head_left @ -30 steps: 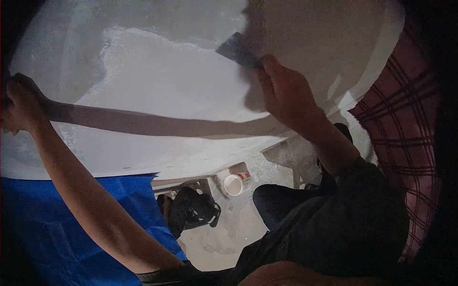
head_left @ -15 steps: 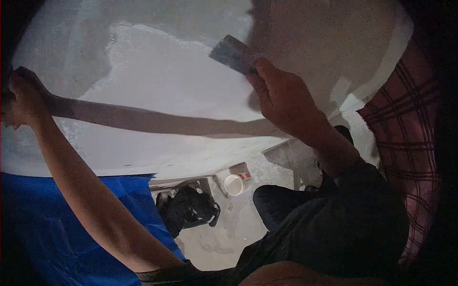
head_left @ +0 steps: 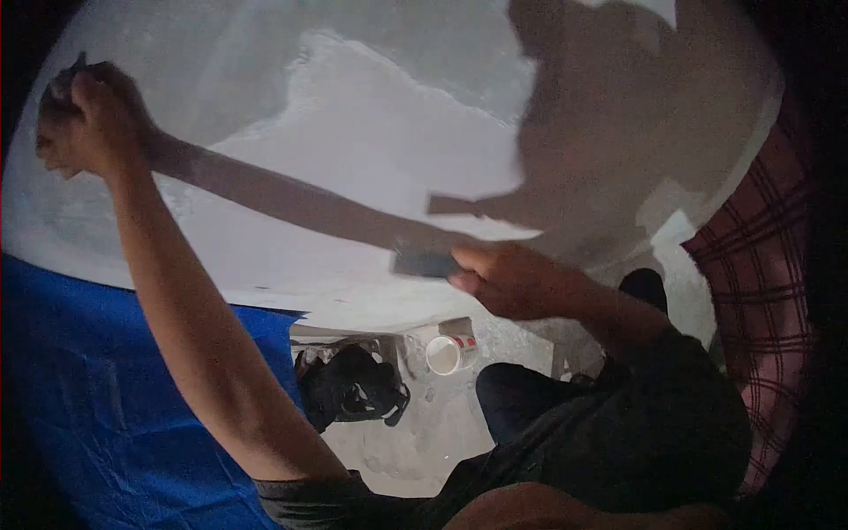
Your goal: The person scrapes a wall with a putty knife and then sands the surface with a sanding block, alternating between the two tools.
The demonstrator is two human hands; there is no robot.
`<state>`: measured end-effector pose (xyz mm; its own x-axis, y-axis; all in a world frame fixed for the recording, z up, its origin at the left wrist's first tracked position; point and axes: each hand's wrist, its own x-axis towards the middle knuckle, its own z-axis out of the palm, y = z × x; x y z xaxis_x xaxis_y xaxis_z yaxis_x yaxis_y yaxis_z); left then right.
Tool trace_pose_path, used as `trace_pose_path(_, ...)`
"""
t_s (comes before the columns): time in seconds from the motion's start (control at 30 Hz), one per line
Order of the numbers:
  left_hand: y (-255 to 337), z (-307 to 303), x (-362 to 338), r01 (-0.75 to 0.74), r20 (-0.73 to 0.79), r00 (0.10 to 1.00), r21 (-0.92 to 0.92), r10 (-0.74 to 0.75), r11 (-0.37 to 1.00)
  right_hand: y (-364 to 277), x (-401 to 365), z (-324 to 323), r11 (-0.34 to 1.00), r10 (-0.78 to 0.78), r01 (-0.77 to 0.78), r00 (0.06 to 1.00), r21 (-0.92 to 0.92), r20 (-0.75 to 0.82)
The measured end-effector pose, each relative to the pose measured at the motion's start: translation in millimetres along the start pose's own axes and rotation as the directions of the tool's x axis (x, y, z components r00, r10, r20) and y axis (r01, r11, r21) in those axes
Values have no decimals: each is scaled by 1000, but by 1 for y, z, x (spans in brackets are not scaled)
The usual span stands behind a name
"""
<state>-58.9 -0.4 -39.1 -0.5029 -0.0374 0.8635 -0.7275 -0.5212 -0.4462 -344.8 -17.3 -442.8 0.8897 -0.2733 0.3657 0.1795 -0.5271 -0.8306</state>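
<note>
My right hand (head_left: 521,281) is wrapped round a flat, dark, wide-bladed scraper (head_left: 420,262), whose blade points left over the lower part of the wall (head_left: 389,132). At the upper left, my left hand (head_left: 93,124) is closed on something dark that I cannot make out, close to the wall. A patch of smooth, pale coating spreads over the wall between my hands, with a ragged upper edge against greyer surface. Shadows of my arms and head fall across it.
Blue sheeting (head_left: 177,380) hangs at the lower left. A white bucket (head_left: 443,354) stands on the floor, with a black bag (head_left: 353,384) to its left. Checked red cloth (head_left: 760,300) hangs at the right.
My right hand and the scraper have moved down from the upper middle of the wall, and the blade has turned level. My left hand appears farther right and higher as the view shifted.
</note>
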Motion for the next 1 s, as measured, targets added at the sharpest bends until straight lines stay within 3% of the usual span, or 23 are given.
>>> trace_pose_path(0.03, 14, -3, -7, 18, -50, 998, -210, -29, 978, 14, -9, 10, 991, 134, -131, 972, -31, 191)
trace_pose_path(0.07, -4, 4, -3, -12, 9, 1000, -162, 14, 987, 23, -23, 15, 957, 273, -289, 921, 19, 278)
trace_pose_path(0.13, 7, 0, -7, 58, 4, 998, -162, -58, 985, 77, -58, 50, 880, 439, -474, 827, 17, 350)
trace_pose_path(0.17, 7, 2, -10, 59, -16, 998, -152, -62, 987, 94, -79, 59, 845, 517, -530, 779, -69, 356)
trace_pose_path(0.2, -2, 7, -19, 20, -63, 998, -186, -32, 982, 103, -91, 64, 679, 667, -733, 636, 34, 387)
trace_pose_path(0.23, -4, 9, -22, -36, -117, 993, -217, 11, 975, 94, -109, 52, 623, 690, -773, 615, 120, 381)
trace_pose_path(0.27, -9, 12, -24, -34, -140, 990, -208, 4, 977, 116, -134, 67, 407, 828, -889, 456, 208, 326)
trace_pose_path(0.3, -13, 13, -24, -1, -109, 994, -200, -21, 980, 182, -178, 95, 594, 698, -784, 613, 180, 369)
trace_pose_path(0.33, -13, 11, -24, 34, -74, 996, -193, -49, 981, 178, -188, 88, 604, 700, -778, 621, 170, 353)
trace_pose_path(0.4, 0, 7, -24, 95, -105, 987, -200, -118, 975, 168, -209, 58, 385, 908, -905, 407, 181, 100)
trace_pose_path(0.43, 3, 9, -23, 86, -126, 985, -238, -119, 967, 171, -218, 47, 387, 912, -908, 403, 163, 80)
trace_pose_path(0.5, -5, 24, -26, 13, -175, 982, -328, -74, 944, 188, -246, 46, 498, 860, -792, 501, 352, -90)
trace_pose_path(0.53, -5, 24, -34, 42, -158, 983, -324, -98, 945, 219, -255, 49, 342, 936, -871, 350, 353, -46)
trace_pose_path(0.6, -4, 29, -32, 54, -129, 987, -309, -98, 950, 248, -278, 41, 479, 860, -728, 501, 490, -95)
trace_pose_path(0.63, 1, 26, -33, 53, -126, 988, -276, -91, 960, 281, -295, 48, 494, 853, -727, 511, 478, -105)
trace_pose_path(0.7, 9, 12, -27, 98, -56, 992, -261, -116, 960, 319, -314, 63, 620, 688, -493, 716, 610, -121)
trace_pose_path(0.73, 14, 7, -24, 112, -9, 993, -291, -120, 950, 323, -312, 63, 630, 679, -486, 723, 606, -127)
trace_pose_path(0.8, 26, -6, -18, 132, -33, 989, -268, -146, 954, 314, -305, 80, 595, 802, -690, 540, 412, -254)
trace_pose_path(0.83, 33, -12, -18, 159, -46, 984, -243, -175, 957, 250, -286, 61, 542, 827, -671, 534, 506, -178)
trace_pose_path(0.87, 43, -15, -15, 161, -58, 982, -242, -179, 957, 237, -273, 55, 551, 822, -667, 537, 501, -189)
trace_pose_path(0.93, 72, -27, -23, 212, -60, 955, -548, -291, 809, 223, -278, 59, 654, 754, -698, 566, 293, -334)
trace_pose_path(0.97, 86, -41, -29, 127, 4, 990, -420, -138, 899, 230, -282, 62, 617, 785, -648, 547, 447, -291)
trace_pose_path(1.0, 103, -51, -35, 135, 15, 990, -418, -142, 899, 236, -284, 64, 610, 791, -657, 543, 444, -283)
